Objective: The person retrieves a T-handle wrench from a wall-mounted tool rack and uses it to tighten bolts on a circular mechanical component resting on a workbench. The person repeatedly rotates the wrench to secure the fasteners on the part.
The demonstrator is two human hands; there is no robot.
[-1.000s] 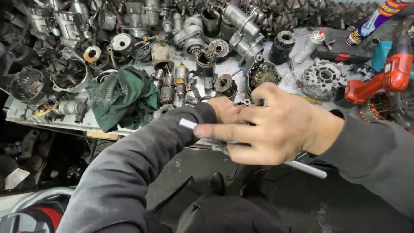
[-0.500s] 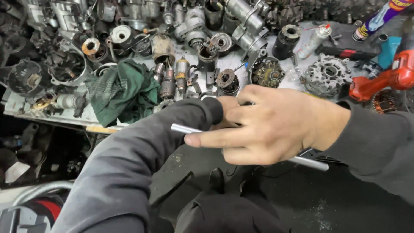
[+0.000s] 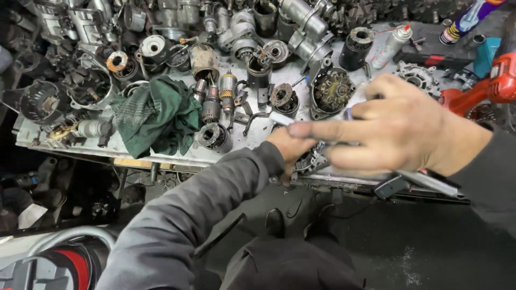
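Right hand (image 3: 398,126) now higher over the bench (image 3: 161,153), blurred, fingers stretched leftward, loosely wrapped on a slim metal rod (image 3: 430,181) poking out at its right side. Left hand (image 3: 290,147) shifted beneath it, mostly hidden; grip cannot be told. Rod now tilted and partly covered, at the bench's near edge. Green rag (image 3: 156,115) and motor parts (image 3: 215,102) unmoved behind.

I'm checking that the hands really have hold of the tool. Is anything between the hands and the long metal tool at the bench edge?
Nothing visible is. The right hand lies over the long metal tool, its fingers blurred, and the left hand meets it underneath. How firmly either hand grips cannot be told. The green rag and motor parts lie apart on the bench.
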